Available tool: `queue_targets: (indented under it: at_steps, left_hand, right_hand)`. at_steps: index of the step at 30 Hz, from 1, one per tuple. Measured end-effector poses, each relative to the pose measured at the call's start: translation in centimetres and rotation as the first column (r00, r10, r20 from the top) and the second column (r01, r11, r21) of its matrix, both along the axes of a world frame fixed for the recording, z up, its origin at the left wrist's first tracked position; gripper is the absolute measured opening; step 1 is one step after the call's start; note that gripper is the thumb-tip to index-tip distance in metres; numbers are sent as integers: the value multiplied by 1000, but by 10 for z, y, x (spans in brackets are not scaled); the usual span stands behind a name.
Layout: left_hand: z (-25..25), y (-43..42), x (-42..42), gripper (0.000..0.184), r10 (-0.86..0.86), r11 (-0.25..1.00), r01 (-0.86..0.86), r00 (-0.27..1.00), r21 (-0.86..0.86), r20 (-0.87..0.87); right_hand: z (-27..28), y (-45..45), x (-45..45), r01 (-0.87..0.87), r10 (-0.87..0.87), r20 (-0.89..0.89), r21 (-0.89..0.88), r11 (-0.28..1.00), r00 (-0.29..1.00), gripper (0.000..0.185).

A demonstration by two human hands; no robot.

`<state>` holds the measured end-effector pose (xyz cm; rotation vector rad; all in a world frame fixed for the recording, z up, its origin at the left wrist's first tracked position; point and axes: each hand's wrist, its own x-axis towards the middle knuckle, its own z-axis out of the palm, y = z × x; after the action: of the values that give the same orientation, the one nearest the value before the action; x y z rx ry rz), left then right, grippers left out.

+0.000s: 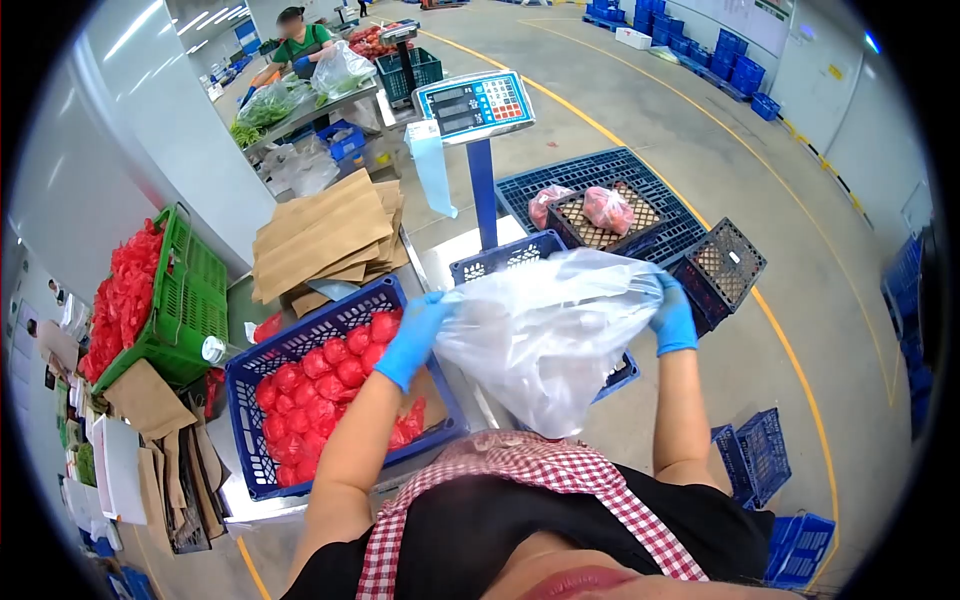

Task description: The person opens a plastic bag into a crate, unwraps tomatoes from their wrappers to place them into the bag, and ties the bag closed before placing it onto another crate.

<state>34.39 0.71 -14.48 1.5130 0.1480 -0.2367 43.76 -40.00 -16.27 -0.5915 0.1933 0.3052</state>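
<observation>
Between my two blue-gloved hands a large clear plastic bag (pixel 550 335) is stretched out wide. My left hand (pixel 415 338) grips its left edge, and my right hand (pixel 673 315) grips its right edge. Under the bag stands a blue crate (pixel 507 254), mostly hidden, in front of the scale with its keypad display (pixel 475 106). To the left, beside my left forearm, a dark blue crate (pixel 245 425) holds many round items wrapped in red film (pixel 318 388). Brown paper lies at that crate's right end.
Brown paper sheets (pixel 320 235) are stacked behind the dark blue crate. A green crate (pixel 185 310) of red netting or wrap stands left. Right of the scale, bagged red produce (pixel 608 209) sits on a black crate over a blue pallet (pixel 520 186). A co-worker (pixel 300 45) handles greens farther back.
</observation>
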Motion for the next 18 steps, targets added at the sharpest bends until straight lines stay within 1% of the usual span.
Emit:
queue_targets:
  at_steps: [1, 2, 3, 4, 5, 6, 8, 9, 10, 11, 12, 13, 14, 16, 17, 18]
  left_hand:
    - [7, 16, 3, 46, -172, 872, 152, 985, 464, 1]
    - [8, 21, 2, 50, -166, 905, 124, 984, 408, 68]
    - [10, 24, 2, 55, -156, 932, 100, 978, 348, 138]
    - [11, 24, 3, 60, -140, 957, 79, 968, 279, 208]
    - [23, 14, -1, 73, -165, 884, -68, 880, 462, 445]
    - [45, -3, -7, 87, -237, 775, -255, 731, 578, 640]
    - [80, -63, -14, 101, -260, 895, -123, 637, 429, 725]
    - [78, -88, -14, 100, -339, 781, -242, 611, 576, 715]
    - [75, -108, -14, 99, -414, 632, -359, 592, 686, 691]
    - [65, -117, 0, 74, -375, 635, -412, 575, 654, 727]
    - [51, -114, 12, 65, -343, 625, -317, 710, 713, 615]
    - [36, -105, 24, 55, -310, 618, -212, 820, 757, 482]
    - [25, -97, 35, 46, -277, 611, -103, 901, 785, 334]
    - [3, -92, 35, 36, -189, 614, -318, 830, 722, 525]
    - [-5, -90, 34, 31, -142, 611, -418, 778, 673, 613]
    - [-10, -88, 39, 30, -149, 622, -381, 800, 684, 581]
  right_hand:
    - [13, -6, -4, 86, -73, 69, -199, 976, 995, 20]
    - [22, -11, -6, 181, -133, 150, -379, 908, 980, 17]
    - [37, -9, -14, 290, -172, 269, -498, 817, 948, 15]
    - [55, -7, -23, 401, -187, 389, -595, 697, 902, 13]
    - [74, 3, -33, 459, -212, 430, -627, 630, 878, 11]
    - [95, 21, -45, 430, -131, 447, -673, 602, 885, 11]
    - [123, 68, -68, 369, 31, 452, -763, 532, 891, 15]
    - [125, 85, -75, 387, 214, 497, -828, 405, 841, 18]
    - [125, 97, -81, 422, 400, 499, -866, 269, 769, 22]
    - [124, 106, -86, 492, 506, 520, -847, 201, 688, 23]
    - [124, 109, -90, 564, 609, 521, -814, 143, 598, 26]
    - [131, 107, -91, 756, 681, 572, -653, 40, 458, 19]
    - [126, 101, -85, 801, 671, 555, -590, -100, 492, 14]
    - [92, 73, -61, 822, 631, 531, -428, -377, 566, 6]
    - [68, 51, -42, 823, 622, 540, -345, -450, 567, 5]
    - [38, 29, -22, 814, 615, 547, -260, -520, 568, 10]
